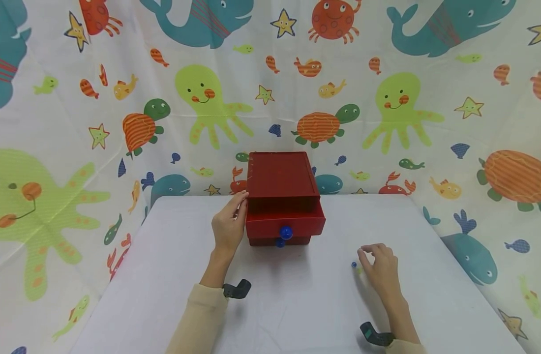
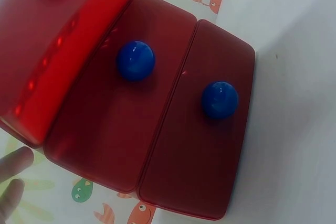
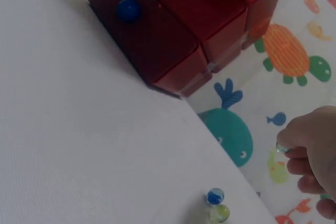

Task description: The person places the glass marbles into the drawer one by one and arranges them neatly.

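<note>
A small red drawer chest (image 1: pixel 279 174) with blue round knobs stands at the far middle of the table. Its top drawer (image 1: pixel 270 226) is pulled out. My left hand (image 1: pixel 228 226) rests its fingertips along the chest's left side, and its fingers (image 2: pixel 16 163) show beside the drawer in the left wrist view. To the right, my right hand (image 1: pixel 382 273) is raised over the table, pinching a small clear glass marble (image 3: pixel 282 147) between thumb and finger. Below it lie a blue marble (image 3: pixel 215 196) and a yellow-green marble (image 3: pixel 219 213), close together.
The white table (image 1: pixel 173 255) reaches back to a patterned cloth (image 1: pixel 270 98) with sea animals. Two lower drawers of the chest are closed, their blue knobs (image 2: pixel 220 99) sticking out in front. Each wrist wears a dark camera strap (image 1: pixel 237 289).
</note>
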`<control>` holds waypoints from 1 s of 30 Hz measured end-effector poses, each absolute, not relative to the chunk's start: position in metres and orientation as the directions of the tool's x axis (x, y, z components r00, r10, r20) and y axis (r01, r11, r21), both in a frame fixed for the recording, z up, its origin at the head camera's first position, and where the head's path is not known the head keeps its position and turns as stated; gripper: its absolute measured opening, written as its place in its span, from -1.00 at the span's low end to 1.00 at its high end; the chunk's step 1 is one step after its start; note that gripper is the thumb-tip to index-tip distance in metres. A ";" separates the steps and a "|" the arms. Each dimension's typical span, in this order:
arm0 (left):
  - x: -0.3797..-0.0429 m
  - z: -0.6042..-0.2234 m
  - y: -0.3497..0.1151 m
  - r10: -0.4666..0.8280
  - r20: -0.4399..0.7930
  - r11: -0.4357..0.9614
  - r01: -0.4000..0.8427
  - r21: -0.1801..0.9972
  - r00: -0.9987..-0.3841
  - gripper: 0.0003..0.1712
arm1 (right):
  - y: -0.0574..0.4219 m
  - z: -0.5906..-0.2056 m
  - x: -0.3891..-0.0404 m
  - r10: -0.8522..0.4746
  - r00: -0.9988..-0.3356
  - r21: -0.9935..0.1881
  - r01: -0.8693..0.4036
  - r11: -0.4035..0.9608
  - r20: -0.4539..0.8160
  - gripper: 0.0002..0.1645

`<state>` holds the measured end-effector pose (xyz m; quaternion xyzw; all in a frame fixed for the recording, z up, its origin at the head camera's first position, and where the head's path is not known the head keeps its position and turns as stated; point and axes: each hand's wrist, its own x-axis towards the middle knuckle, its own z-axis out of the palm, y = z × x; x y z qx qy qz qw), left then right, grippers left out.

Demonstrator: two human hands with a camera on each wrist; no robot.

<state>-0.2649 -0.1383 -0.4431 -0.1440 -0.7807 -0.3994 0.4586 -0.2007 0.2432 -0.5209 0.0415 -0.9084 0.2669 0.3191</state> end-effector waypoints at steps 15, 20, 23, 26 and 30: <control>-0.263 -0.441 -0.139 -0.140 0.823 0.635 0.588 0.501 -0.551 -0.69 | 0.233 -0.496 -0.199 0.061 -0.720 -0.431 -0.344 0.834 0.691 -0.85; -0.263 -0.441 -0.138 -0.142 0.821 0.632 0.588 0.505 -0.552 -0.69 | 0.230 -0.489 -0.199 0.049 -0.701 -0.424 -0.372 0.826 0.711 -0.83; -0.263 -0.441 -0.138 -0.144 0.823 0.634 0.588 0.503 -0.549 -0.69 | 0.227 -0.484 -0.199 0.046 -0.705 -0.431 -0.378 0.819 0.707 -0.83; -0.263 -0.442 -0.138 -0.145 0.824 0.636 0.586 0.502 -0.548 -0.68 | 0.224 -0.479 -0.198 0.050 -0.712 -0.444 -0.380 0.811 0.700 -0.83; -0.263 -0.443 -0.138 -0.147 0.824 0.637 0.585 0.502 -0.547 -0.68 | 0.220 -0.473 -0.197 0.061 -0.711 -0.459 -0.385 0.801 0.701 -0.81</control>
